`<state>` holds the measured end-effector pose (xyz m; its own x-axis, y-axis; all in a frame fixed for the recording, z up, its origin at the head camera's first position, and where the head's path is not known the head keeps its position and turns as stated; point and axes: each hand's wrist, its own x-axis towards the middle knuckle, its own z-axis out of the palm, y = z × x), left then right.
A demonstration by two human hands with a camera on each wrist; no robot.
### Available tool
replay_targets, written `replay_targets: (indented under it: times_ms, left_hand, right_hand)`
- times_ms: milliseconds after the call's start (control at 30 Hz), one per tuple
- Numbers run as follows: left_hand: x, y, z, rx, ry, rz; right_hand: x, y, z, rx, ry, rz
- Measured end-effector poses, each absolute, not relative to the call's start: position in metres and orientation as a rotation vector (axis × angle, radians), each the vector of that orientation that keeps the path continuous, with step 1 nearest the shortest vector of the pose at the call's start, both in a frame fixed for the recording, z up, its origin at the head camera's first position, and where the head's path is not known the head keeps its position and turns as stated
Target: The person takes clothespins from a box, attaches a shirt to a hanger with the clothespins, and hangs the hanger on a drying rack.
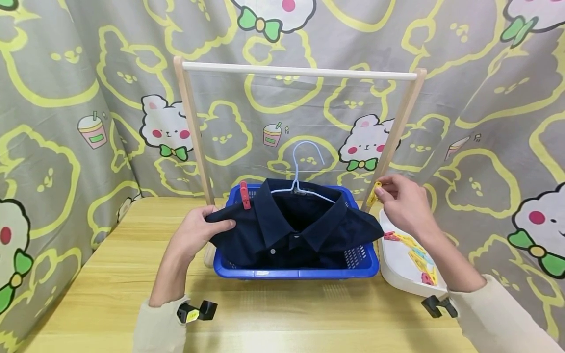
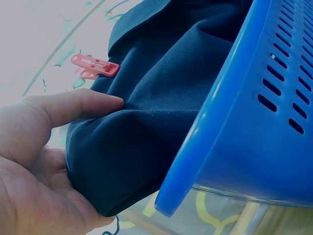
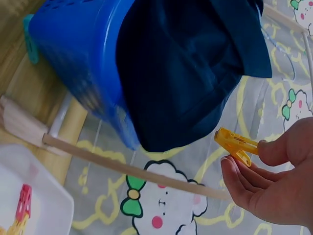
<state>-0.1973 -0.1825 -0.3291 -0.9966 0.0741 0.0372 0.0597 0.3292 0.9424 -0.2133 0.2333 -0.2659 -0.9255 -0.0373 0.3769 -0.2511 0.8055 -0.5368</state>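
Note:
A dark navy collared shirt [image 1: 247,238] lies over a blue plastic basket [image 1: 295,272], with a pale blue wire hanger [image 1: 296,171] inside its collar. My left hand [image 1: 194,230] grips the shirt's left sleeve end, thumb on top and fingers beneath. Near that hand, a red clothespin [image 1: 244,195] is clipped on the shoulder; the left wrist view also shows this red clothespin [image 2: 95,67]. My right hand [image 1: 408,203] pinches a yellow clothespin [image 1: 374,194] between thumb and fingers, beside the shirt's right sleeve. In the right wrist view the yellow clothespin [image 3: 237,143] is apart from the cloth.
A wooden rack with a white top bar [image 1: 300,71] stands around the basket's back. At the right, a white tray [image 1: 388,274] holds several coloured clothespins [image 1: 417,255]. A teal clothespin [image 3: 30,39] lies beside the basket. Patterned curtain [image 1: 282,113] encloses the wooden table [image 1: 132,255].

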Motion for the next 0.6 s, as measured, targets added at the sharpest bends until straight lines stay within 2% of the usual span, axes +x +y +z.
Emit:
replay_targets:
  times_ms: [600]
  left_hand:
    - [-0.198, -0.181, -0.329, 0.11, 2.573, 1.794]
  right_hand:
    - [-0.203, 0.207, -0.268, 0.301, -2.491, 0.978]
